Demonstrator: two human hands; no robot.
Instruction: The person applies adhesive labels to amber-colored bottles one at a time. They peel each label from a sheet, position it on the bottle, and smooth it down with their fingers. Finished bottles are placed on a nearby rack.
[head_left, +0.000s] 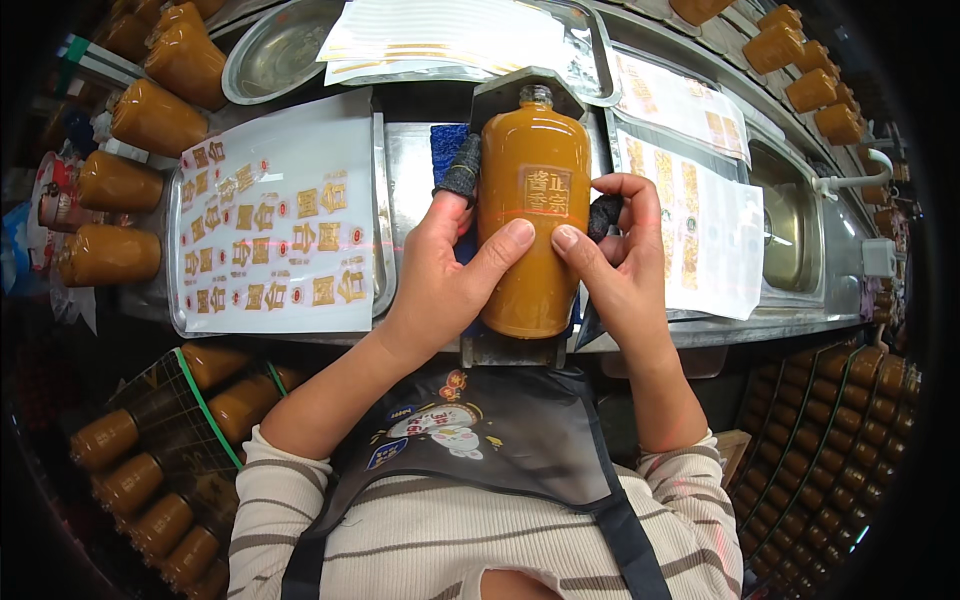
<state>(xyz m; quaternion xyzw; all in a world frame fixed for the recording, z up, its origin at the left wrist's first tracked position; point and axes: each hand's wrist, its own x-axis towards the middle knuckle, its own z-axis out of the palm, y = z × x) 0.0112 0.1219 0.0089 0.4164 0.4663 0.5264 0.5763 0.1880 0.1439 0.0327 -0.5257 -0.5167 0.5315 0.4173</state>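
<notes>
An orange-brown glazed bottle [530, 220] lies on its side in a metal cradle [515, 350], neck pointing away from me. A small gold square label [546, 190] sits on its upper face, and a thin red laser line crosses the bottle just below it. My left hand [450, 270] grips the bottle's left side, thumb pressed on its front, index finger in a dark fingertip cover. My right hand [620, 250] holds the right side, thumb on the front beside my left thumb, one finger also covered.
A tray of gold label sheets [275, 230] lies to the left, more label sheets [690, 210] to the right over a steel sink [790, 225]. Rows of similar bottles lie at far left [120, 190], lower left [160, 470], upper right [810, 60] and lower right [830, 440].
</notes>
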